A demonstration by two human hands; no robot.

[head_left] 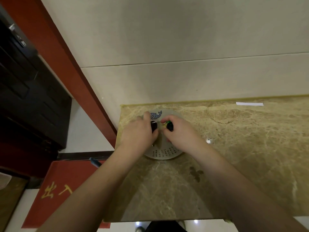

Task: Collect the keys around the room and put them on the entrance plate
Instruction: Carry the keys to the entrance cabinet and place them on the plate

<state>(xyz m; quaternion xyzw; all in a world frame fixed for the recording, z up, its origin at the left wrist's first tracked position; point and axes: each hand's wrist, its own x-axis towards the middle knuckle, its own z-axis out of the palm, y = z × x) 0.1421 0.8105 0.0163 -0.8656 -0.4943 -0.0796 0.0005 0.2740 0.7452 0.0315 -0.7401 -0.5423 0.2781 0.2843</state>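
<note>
Keys: two dark fobs, both held over the plate [164, 156]. One black fob [153, 126] sits clasped in the left hand [139, 133]; the other black fob [170, 126], with a green and yellow tag beside it, is pinched in the fingers of the right hand [179, 129].

Plate: round, pale, with a blue fish motif [155, 115] at the far rim and rows of small dark characters at the near rim (too small to read).

Support: marbled tan countertop [242, 148], against a cream wall [167, 47].

Surroundings: red door frame [70, 67] and dark door [25, 97] to the left.
</note>
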